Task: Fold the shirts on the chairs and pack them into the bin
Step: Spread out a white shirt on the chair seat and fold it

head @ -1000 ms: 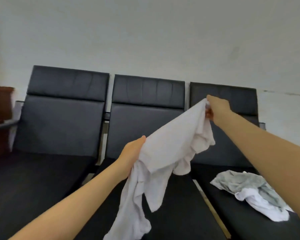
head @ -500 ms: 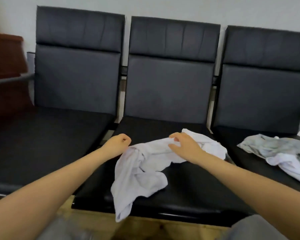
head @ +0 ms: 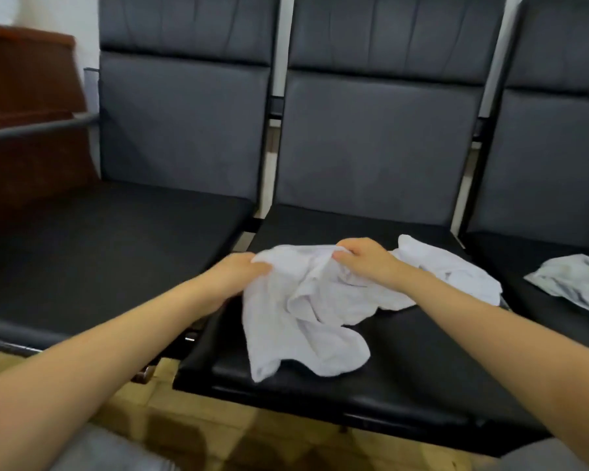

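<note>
A crumpled white shirt [head: 306,311] lies on the seat of the middle black chair [head: 405,362], one end drooping over the front edge. My left hand [head: 238,270] pinches the shirt's upper left edge. My right hand [head: 361,260] grips a bunch of its cloth near the middle top. A second shirt, grey and white [head: 575,283], lies loose on the right chair's seat [head: 524,253]. No bin is in view.
The left chair [head: 99,239] has a bare seat and a metal armrest [head: 34,127]. A brown wooden piece of furniture [head: 24,107] stands at the far left. Tan floor [head: 198,423] shows below the seats, and grey trouser legs at the bottom edge.
The shirt came down from being held in the air onto the middle seat. My hands moved closer together and both now grip its upper edge.
</note>
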